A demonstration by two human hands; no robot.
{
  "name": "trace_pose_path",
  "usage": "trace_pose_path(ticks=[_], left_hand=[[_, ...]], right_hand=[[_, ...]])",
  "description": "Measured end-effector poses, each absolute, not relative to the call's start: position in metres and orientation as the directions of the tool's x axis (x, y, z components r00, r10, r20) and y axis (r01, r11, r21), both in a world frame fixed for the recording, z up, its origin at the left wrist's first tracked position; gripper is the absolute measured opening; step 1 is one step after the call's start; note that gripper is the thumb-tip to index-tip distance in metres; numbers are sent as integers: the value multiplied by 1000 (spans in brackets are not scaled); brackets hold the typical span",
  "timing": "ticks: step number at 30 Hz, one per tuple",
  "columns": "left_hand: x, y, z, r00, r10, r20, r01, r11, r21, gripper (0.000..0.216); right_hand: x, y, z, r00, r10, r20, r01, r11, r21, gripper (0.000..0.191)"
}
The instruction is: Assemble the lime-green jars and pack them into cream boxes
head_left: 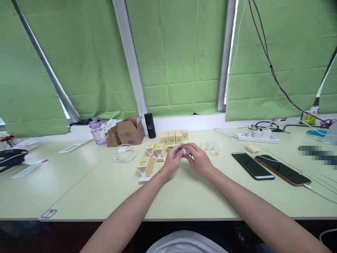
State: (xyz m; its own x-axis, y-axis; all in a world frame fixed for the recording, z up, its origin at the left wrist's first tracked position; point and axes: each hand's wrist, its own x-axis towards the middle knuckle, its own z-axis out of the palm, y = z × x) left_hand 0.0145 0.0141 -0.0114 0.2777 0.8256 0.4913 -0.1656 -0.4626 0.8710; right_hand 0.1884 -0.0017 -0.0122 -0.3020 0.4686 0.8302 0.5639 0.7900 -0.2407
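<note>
Above the table's middle, my left hand [172,159] and my right hand [199,160] meet fingertip to fingertip. Both are closed around a small white rounded object [186,151] with a yellow-green part at its left; its exact kind cannot be made out. Just behind my left fingers lies a green piece [170,148], partly covered. To the left stand small cream boxes with open flaps, the nearest open box [145,168] among them. A row of closed little boxes [172,137] sits behind my hands. Right of them rests a clear plastic tray [212,144] with round yellow-centred hollows.
Two phones, a black phone [252,166] and a brown-edged phone [283,170], lie at right near a white power strip [271,139]. A white charger [122,150] with cable, a cardboard box [131,131], a black cylinder [150,125] and a purple bottle [98,131] stand left.
</note>
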Motion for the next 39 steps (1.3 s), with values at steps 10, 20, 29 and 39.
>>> trace_pose_path(ticks=[10, 20, 29, 39], left_hand=[[20, 15, -8, 200, 848, 492, -168, -465, 869, 36], [24, 13, -6, 160, 842, 515, -142, -497, 856, 33], [20, 12, -13, 266, 821, 505, -192, -469, 862, 59], [21, 13, -15, 248, 852, 461, -150, -436, 887, 60]], right_hand=[[186, -3, -7, -306, 469, 828, 572, 786, -234, 23], [184, -3, -6, -298, 476, 827, 596, 770, -228, 22], [184, -2, -13, -275, 514, 813, 558, 774, -300, 46], [185, -2, -16, -296, 506, 810, 522, 796, -307, 51]])
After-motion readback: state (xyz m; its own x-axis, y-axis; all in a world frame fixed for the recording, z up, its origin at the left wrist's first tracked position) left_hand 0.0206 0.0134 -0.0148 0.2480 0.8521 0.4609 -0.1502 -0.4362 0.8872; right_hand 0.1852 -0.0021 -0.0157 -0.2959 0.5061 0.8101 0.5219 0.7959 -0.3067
